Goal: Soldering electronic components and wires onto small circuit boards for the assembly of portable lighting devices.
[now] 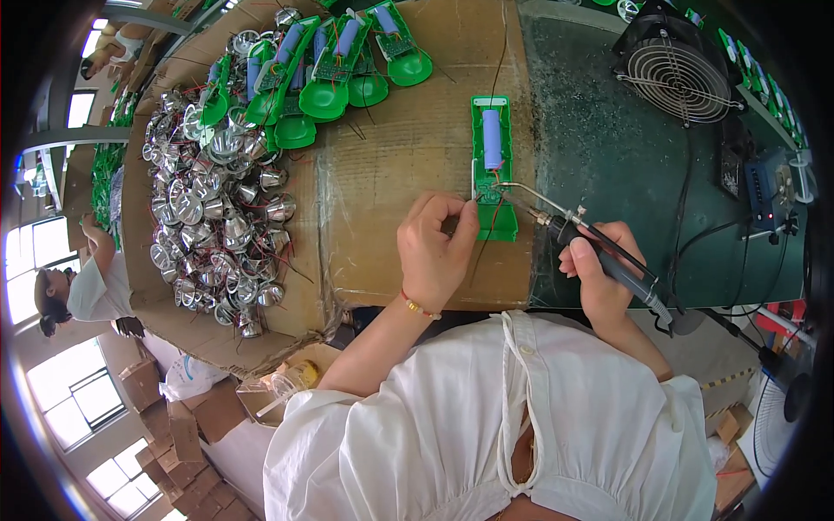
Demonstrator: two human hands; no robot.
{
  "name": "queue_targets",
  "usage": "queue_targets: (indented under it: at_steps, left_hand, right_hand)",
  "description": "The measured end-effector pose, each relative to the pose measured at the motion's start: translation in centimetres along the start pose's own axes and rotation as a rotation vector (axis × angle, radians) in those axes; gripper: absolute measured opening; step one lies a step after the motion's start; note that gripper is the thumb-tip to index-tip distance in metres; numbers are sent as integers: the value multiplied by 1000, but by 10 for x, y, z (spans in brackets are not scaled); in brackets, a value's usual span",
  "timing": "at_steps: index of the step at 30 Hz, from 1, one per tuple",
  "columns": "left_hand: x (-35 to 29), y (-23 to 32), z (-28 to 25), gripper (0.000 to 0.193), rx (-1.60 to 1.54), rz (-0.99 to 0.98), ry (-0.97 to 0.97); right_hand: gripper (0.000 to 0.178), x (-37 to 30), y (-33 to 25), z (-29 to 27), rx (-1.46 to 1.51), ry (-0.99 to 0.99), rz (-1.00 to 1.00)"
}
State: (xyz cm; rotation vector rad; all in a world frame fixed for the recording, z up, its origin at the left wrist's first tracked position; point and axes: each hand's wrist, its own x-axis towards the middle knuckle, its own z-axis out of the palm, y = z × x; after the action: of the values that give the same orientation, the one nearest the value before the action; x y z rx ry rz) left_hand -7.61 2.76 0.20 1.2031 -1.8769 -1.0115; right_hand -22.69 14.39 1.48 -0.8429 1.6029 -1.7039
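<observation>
A green plastic housing [504,231] lies on the brown cardboard in front of me. It holds a lilac cylindrical battery [492,139], a green circuit board [489,188] and thin red and dark wires. My left hand [434,245] pinches a thin wire at the board's left edge, thumb and forefinger together. My right hand [601,276] grips a soldering iron [618,271] with a thin metal feed tube [530,190] mounted along it. The iron's tip and the tube's end meet over the board, touching or very close; I cannot tell which.
A cardboard box of silver reflector cups [213,208] stands at left, with several green housings [323,97] piled at its far edge. At far right are a black fan [678,80] and a blue box-shaped device [761,195] with cables. Another person [91,286] sits far left.
</observation>
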Motion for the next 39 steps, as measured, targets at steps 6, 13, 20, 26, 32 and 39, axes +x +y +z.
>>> queue_targets:
  at_steps: [6, 13, 20, 26, 32, 39]
  left_hand:
    - [0, 0, -1, 11, 3, -8, 2]
    - [-1, -2, 0, 9, 9, 21, 14]
    - [-4, 5, -3, 7, -151, 10, -33]
    - [-3, 5, -1, 6, -88, -35, -66]
    - [-2, 3, 0, 7, -45, 1, -51]
    - [-2, 6, 0, 8, -35, -23, -46]
  right_hand:
    - [12, -1, -2, -2, 7, -20, 18]
    - [12, -3, -1, -6, 16, -14, 20]
    - [13, -4, -1, -9, -26, -44, 11]
    - [12, -3, 0, -7, -20, -54, 5]
    - [16, -3, 6, -12, -70, -92, 13]
    - [14, -4, -1, -9, -21, -2, 4]
